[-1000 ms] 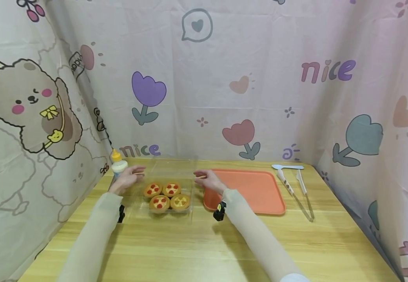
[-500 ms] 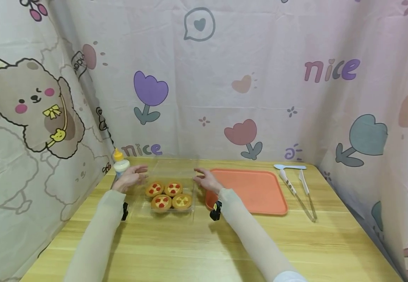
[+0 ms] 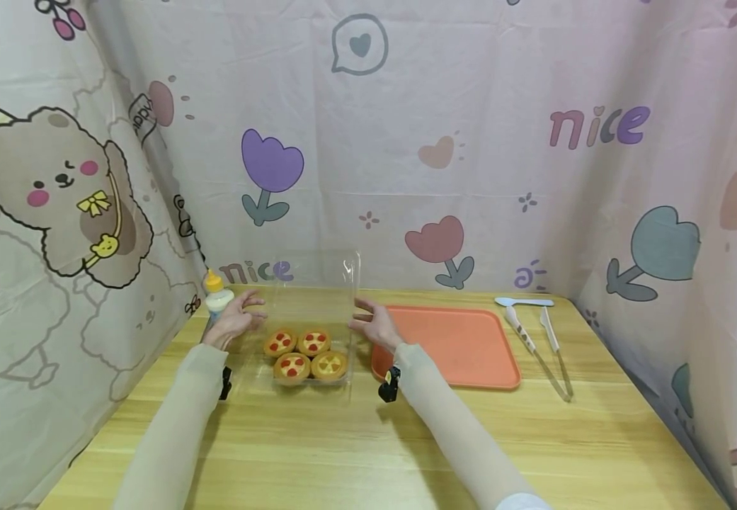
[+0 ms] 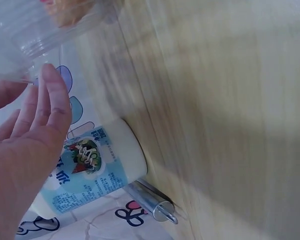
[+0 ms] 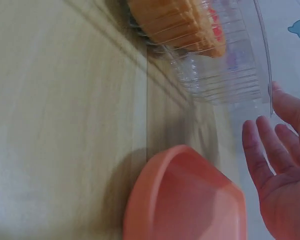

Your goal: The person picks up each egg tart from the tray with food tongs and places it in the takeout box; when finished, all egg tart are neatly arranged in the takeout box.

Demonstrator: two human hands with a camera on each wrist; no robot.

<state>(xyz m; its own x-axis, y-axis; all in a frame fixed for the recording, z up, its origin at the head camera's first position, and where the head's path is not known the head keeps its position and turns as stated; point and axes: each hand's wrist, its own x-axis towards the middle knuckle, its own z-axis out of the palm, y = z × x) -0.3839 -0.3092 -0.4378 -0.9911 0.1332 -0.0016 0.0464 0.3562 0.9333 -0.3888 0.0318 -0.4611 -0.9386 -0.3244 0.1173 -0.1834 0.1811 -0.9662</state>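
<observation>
A clear plastic clamshell box (image 3: 344,381) sits on the table with its clear lid (image 3: 317,273) tilted up at the back. Several small pizza-topped tarts (image 3: 313,343) lie inside, red-dotted except for one plainer yellow one. At the box's left side is my left hand (image 3: 236,320), its fingers fairly straight and its thumb and fingertips right at the clear rim. On the opposite side, my right hand (image 3: 377,326) has its thumb against the clear edge, while its other fingers (image 5: 272,147) extend loosely below, apart from the box.
A squeeze bottle (image 4: 97,160) with a yellow cap stands behind my left hand, beside a metal rod-like piece (image 4: 157,204). To the right lie an orange tray (image 3: 447,347), tongs (image 3: 518,334) and a light-blue spatula (image 3: 527,302). A printed curtain (image 3: 374,177) surrounds the table.
The box's lid has swung up from lying low at the back to a raised tilt. Both hands have stayed at the box's sides with only slight finger movement.
</observation>
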